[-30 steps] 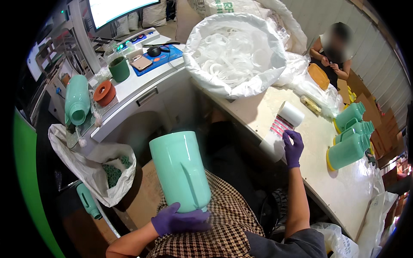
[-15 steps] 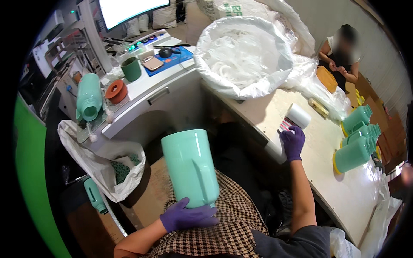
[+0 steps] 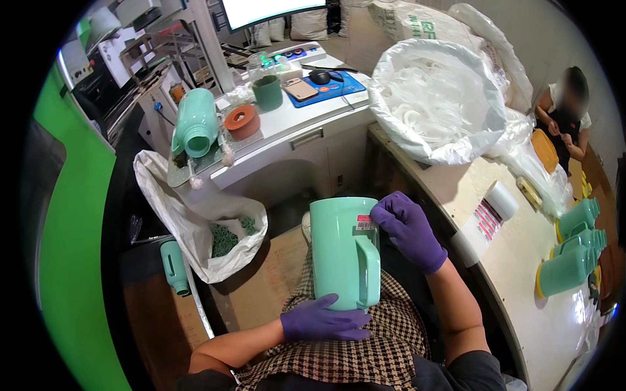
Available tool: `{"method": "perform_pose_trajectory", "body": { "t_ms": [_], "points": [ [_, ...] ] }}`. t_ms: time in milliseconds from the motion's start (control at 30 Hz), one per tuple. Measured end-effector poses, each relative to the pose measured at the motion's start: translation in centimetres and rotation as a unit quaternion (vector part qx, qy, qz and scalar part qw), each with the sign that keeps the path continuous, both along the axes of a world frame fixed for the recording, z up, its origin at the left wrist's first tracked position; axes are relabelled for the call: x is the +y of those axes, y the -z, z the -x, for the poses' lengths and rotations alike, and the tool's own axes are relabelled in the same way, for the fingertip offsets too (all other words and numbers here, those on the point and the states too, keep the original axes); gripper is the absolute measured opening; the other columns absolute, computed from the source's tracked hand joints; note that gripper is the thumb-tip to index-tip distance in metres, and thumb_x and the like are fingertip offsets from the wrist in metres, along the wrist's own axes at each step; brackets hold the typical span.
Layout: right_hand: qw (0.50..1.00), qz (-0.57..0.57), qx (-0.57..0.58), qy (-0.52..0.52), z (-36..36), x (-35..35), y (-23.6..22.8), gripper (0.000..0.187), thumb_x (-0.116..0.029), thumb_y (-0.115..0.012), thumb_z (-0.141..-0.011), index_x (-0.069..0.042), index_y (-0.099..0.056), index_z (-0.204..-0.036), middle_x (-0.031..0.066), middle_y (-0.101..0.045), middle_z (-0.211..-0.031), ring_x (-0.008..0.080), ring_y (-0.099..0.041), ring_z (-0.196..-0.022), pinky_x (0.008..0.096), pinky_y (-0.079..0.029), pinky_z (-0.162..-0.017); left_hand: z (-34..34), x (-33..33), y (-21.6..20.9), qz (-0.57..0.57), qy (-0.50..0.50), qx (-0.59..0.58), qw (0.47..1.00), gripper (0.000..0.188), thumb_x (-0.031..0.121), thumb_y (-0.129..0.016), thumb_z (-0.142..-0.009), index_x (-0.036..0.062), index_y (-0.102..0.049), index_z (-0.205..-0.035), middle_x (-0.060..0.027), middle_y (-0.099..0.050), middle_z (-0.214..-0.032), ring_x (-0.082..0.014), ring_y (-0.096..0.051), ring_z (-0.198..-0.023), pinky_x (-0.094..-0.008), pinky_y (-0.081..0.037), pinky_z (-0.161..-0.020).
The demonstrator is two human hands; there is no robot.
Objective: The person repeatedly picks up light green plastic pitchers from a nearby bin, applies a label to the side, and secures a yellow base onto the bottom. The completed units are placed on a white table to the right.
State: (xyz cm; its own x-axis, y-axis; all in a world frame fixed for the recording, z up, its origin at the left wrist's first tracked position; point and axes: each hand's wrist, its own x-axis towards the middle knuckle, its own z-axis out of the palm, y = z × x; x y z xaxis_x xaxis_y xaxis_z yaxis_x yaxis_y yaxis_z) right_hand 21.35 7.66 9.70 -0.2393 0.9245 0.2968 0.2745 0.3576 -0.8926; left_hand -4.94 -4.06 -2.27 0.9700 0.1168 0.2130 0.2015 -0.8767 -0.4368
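- The left hand (image 3: 323, 321), in a purple glove, cups the base of a mint-green plastic jug (image 3: 340, 251) held over the lap, fingers spread flat beneath it; the jug stands upright, handle (image 3: 369, 268) turned toward the person.
- The right hand (image 3: 409, 228), also gloved, has its fingertips pinched at a small label (image 3: 365, 223) on the jug wall near the rim, pressing on it.
- The jug looks light, hollow and stiff, with a smooth wall likely slick against gloves; base and handle seem the safest holds; the thin open rim could flex if squeezed.
- Just beyond the right hand, the curved edge of the pale worktable (image 3: 515, 274) runs close to the forearm; a roll of labels (image 3: 486, 218) lies near that edge.
- Beyond the left hand a white sack (image 3: 195, 221) holding green scraps hangs open, another green container (image 3: 175, 264) beside it; room to swing the jug is tight on both sides, freer upward.
- Farther right, finished jugs (image 3: 570, 251) lie in a cluster on the table.
- Farthest, a big bag of white rings (image 3: 437, 104), a desk (image 3: 287, 124) bearing a green jug, an orange lid and a phone, and another person (image 3: 564, 117) working.
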Motion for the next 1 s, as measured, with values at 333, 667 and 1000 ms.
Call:
{"method": "perform_pose_trajectory", "body": {
  "t_ms": [333,667,1000],
  "points": [
    [0.951,-0.166,-0.066,0.252,2.6,5.5,3.6,0.050,-0.023,-0.082,-0.082,-0.001,-0.058,-0.119,0.0136,-0.050,-0.099,0.0288,-0.051,-0.089,0.0400,-0.048,-0.081,4.2,-0.3,-2.8,0.185,-0.115,-0.143,0.965,0.045,0.022,-0.060,-0.094,0.0301,-0.053,-0.138,0.0062,-0.058,-0.138,-0.0159,-0.057,-0.124,-0.0526,-0.035,-0.115],
    [0.885,-0.397,-0.230,-0.083,22.2,12.2,0.9,0.058,-0.018,-0.071,-0.081,-0.023,-0.060,-0.138,0.0104,-0.063,-0.100,0.0310,-0.066,-0.089,0.0446,-0.052,-0.070,16.8,-12.1,-1.3,0.280,-0.315,-0.867,0.267,0.053,0.017,-0.062,-0.095,0.0053,-0.042,-0.143,-0.0146,-0.050,-0.137,-0.0295,-0.055,-0.120,-0.0451,-0.052,-0.097],
    [0.868,-0.400,-0.291,0.043,34.2,21.7,1.3,0.017,-0.018,-0.062,-0.090,-0.018,-0.070,-0.104,0.0084,-0.064,-0.096,0.0276,-0.068,-0.085,0.0437,-0.051,-0.073,21.4,-10.9,-2.7,-0.111,-0.558,-0.538,0.623,0.060,0.030,-0.060,-0.104,0.0241,-0.032,-0.158,-0.0172,-0.027,-0.160,-0.0361,-0.044,-0.139,-0.0557,-0.049,-0.105]
  ]
}}
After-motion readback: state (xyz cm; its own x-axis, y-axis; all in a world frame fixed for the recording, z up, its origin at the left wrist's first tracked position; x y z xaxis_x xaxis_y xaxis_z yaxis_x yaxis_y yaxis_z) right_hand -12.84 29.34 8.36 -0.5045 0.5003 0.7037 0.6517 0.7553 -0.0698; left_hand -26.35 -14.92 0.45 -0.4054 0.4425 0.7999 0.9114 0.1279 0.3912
